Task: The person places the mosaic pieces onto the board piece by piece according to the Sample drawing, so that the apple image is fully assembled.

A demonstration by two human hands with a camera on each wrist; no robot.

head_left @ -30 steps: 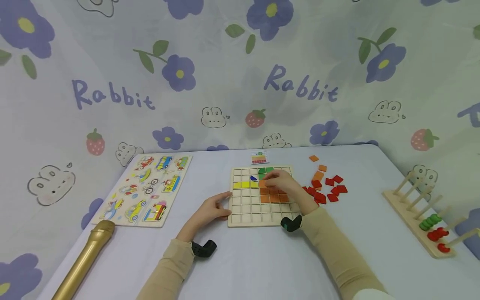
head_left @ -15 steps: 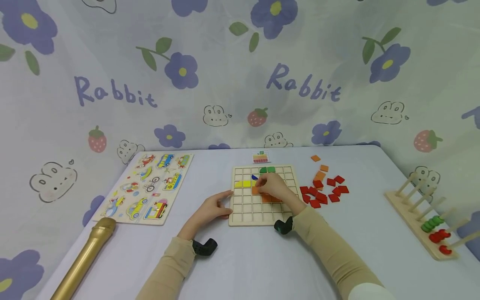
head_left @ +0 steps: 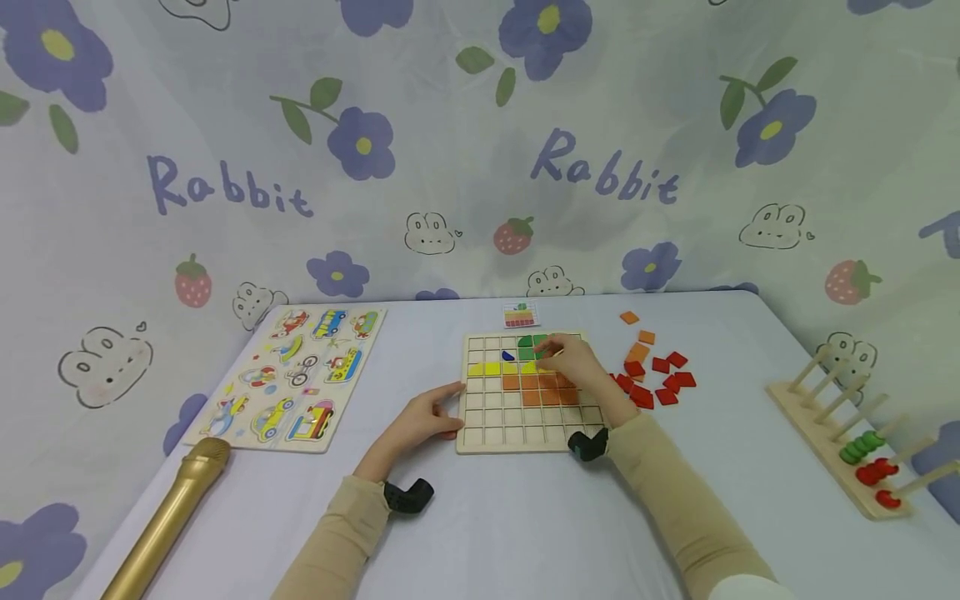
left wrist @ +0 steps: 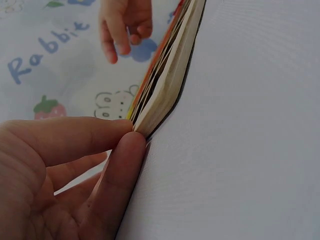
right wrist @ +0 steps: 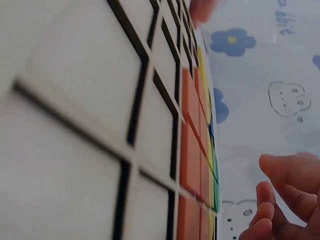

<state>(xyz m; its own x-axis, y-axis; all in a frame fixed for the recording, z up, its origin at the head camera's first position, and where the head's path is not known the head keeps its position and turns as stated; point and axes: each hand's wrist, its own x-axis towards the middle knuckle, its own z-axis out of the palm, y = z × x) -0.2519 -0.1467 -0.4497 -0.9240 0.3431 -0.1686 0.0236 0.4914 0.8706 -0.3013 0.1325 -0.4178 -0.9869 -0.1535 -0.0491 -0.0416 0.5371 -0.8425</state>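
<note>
You work on a table (head_left: 525, 533) with lilac cloth; the wooden grid board (head_left: 525, 433) lies in the middle, flat, near you. On it, as far as I can judge, approx. a third is filled: green tiles (head_left: 531, 341) at the far rows, a yellow row (head_left: 491, 368) w/ one blue piece (head_left: 507, 356), then orange tiles (head_left: 536, 383) below; the near rows and the left cells are bare, so most of the filling is left. Your left hand (head_left: 423, 419) rests at the board's near-left corner, thumb and fingers (left wrist: 120, 165) pressed on its edge. Your right hand (head_left: 573, 367) is over the far-right tiles, fingers loosely curled; if it pinches a tile, I cannot tell. Loose red and orange tiles (head_left: 651, 375) lie just right of the board, a small pattern card (head_left: 520, 316) behind it. Vehicle puzzle (head_left: 296, 379) at left, gold tube (head_left: 168, 517) near-left, peg rack (head_left: 847, 433) at right, all well apart, nothing blocks the way.
</note>
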